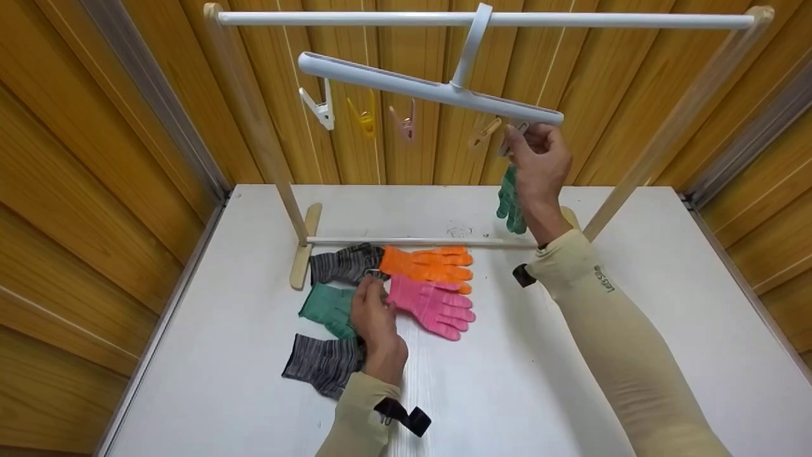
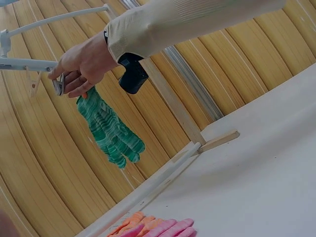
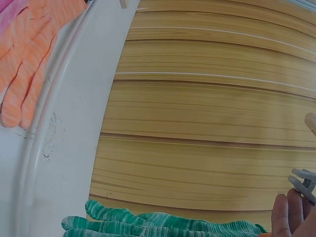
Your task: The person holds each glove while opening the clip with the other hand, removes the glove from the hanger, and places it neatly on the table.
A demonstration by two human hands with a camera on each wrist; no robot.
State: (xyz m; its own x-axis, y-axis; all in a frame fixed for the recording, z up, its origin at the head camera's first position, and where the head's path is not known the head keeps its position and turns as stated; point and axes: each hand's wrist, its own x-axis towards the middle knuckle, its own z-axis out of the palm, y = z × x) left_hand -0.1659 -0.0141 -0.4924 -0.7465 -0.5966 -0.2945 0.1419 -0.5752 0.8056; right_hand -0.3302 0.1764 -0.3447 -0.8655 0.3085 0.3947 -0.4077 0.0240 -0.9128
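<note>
My right hand (image 1: pixel 544 158) is raised at the right end of a white hanger (image 1: pixel 380 77) and pinches a grey clothespin (image 3: pixel 307 185) there. A green glove (image 2: pixel 109 129) hangs fingers-down just below that hand, its cuff end partly hidden by the fingers. My left hand (image 1: pixel 375 314) hovers low over the gloves with loosely bent fingers and nothing visible in its grasp. Around it lie a pink glove (image 1: pixel 438 308), another green glove (image 1: pixel 327 308), an orange glove (image 1: pixel 428 263) and two grey-black gloves, one behind (image 1: pixel 339 265) and one nearer (image 1: pixel 320 365).
The hanger tilts down to the right from a rack's white top rail (image 1: pixel 380 19). White (image 1: pixel 325 114), yellow (image 1: pixel 366 122), pink (image 1: pixel 406 124) and beige (image 1: pixel 485 132) clothespins hang along it. Wooden posts (image 1: pixel 679 120) and a low white bar (image 1: pixel 406 241) frame the white table (image 1: pixel 209 381).
</note>
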